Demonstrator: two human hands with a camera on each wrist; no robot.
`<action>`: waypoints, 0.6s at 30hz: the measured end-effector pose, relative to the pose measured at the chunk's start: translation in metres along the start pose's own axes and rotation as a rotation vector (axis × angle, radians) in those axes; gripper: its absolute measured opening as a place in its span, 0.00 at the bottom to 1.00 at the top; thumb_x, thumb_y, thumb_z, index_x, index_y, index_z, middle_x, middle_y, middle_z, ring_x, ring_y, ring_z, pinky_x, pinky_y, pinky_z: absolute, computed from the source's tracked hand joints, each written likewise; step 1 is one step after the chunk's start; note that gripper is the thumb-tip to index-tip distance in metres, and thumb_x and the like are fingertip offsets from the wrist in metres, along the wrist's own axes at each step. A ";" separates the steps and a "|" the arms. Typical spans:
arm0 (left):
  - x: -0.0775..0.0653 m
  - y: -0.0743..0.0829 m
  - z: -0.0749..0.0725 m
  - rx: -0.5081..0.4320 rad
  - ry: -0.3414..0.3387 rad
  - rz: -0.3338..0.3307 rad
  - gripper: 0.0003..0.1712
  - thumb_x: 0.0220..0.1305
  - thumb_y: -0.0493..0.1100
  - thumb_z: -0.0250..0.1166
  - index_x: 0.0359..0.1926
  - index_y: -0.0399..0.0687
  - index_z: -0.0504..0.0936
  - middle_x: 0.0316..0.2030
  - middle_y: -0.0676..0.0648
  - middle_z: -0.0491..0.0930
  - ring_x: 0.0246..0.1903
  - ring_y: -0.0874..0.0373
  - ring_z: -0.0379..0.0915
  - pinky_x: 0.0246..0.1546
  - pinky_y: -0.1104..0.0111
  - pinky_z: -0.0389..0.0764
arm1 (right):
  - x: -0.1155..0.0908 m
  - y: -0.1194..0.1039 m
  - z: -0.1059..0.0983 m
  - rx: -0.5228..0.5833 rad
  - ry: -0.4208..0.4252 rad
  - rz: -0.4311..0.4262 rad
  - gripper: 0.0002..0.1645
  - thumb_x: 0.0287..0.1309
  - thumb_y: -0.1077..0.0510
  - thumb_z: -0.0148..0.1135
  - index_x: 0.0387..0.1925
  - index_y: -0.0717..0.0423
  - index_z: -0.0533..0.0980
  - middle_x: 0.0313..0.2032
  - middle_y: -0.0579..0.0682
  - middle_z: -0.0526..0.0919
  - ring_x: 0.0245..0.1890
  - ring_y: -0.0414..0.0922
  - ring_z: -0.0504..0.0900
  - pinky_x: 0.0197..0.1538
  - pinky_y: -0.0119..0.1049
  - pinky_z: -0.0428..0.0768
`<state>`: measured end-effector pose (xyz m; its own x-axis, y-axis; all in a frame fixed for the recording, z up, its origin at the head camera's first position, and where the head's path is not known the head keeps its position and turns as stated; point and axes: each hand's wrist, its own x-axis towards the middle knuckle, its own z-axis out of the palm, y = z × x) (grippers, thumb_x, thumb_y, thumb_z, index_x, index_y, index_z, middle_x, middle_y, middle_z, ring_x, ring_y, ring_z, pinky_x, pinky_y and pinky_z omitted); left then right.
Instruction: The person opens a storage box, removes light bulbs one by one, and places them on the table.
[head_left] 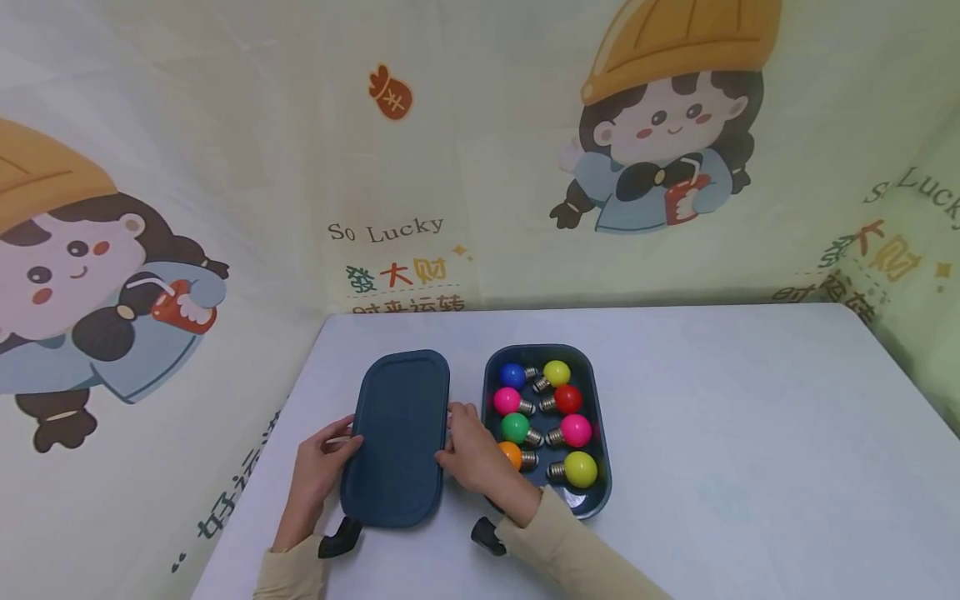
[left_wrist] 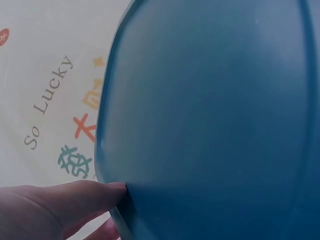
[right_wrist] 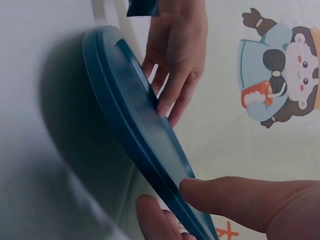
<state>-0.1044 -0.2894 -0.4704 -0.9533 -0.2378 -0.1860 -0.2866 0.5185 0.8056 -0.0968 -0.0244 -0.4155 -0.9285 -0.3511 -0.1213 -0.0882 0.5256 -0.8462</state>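
Note:
A dark blue rectangular lid [head_left: 397, 437] with rounded corners is held by both hands above the left part of the table. My left hand [head_left: 318, 471] pinches its left long edge, thumb on the upper face. On the right long edge, my right hand [head_left: 476, 450] grips the lid between thumb and fingers. In the right wrist view the lid [right_wrist: 145, 135] stands tilted, raised off the white surface. Just right of it sits a dark blue box [head_left: 602, 475] holding several coloured light bulbs, among them a red bulb [head_left: 567, 399] and a green bulb [head_left: 515, 427]. My right forearm hides the box's lower left corner.
The white table [head_left: 720, 433] stretches to the right of the box. Behind it and along the sides hangs a cream cloth [head_left: 495, 150] printed with cartoon figures and lettering. Black straps [head_left: 341, 537] show at the wrists.

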 end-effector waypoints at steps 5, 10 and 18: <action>0.000 0.000 -0.001 0.035 0.019 0.004 0.27 0.68 0.44 0.65 0.66 0.44 0.75 0.56 0.37 0.77 0.51 0.47 0.76 0.38 0.81 0.74 | 0.003 -0.003 0.001 -0.084 -0.029 0.001 0.38 0.59 0.64 0.68 0.66 0.70 0.62 0.51 0.62 0.70 0.35 0.49 0.75 0.44 0.42 0.81; 0.001 -0.001 -0.002 0.069 0.027 0.021 0.27 0.68 0.43 0.64 0.66 0.44 0.75 0.56 0.37 0.78 0.52 0.47 0.76 0.37 0.81 0.74 | 0.008 -0.005 0.003 -0.144 -0.062 0.011 0.36 0.60 0.62 0.68 0.64 0.71 0.63 0.52 0.64 0.70 0.37 0.53 0.76 0.51 0.49 0.81; 0.000 -0.001 -0.004 0.107 0.029 0.039 0.26 0.67 0.42 0.65 0.64 0.40 0.75 0.58 0.36 0.78 0.50 0.48 0.77 0.38 0.79 0.74 | 0.013 -0.006 0.004 -0.178 -0.101 0.032 0.36 0.60 0.61 0.68 0.63 0.73 0.63 0.51 0.65 0.70 0.35 0.52 0.76 0.48 0.45 0.82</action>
<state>-0.1032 -0.2933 -0.4691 -0.9611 -0.2391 -0.1380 -0.2596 0.6122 0.7469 -0.1063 -0.0353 -0.4144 -0.8916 -0.4036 -0.2054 -0.1303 0.6629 -0.7373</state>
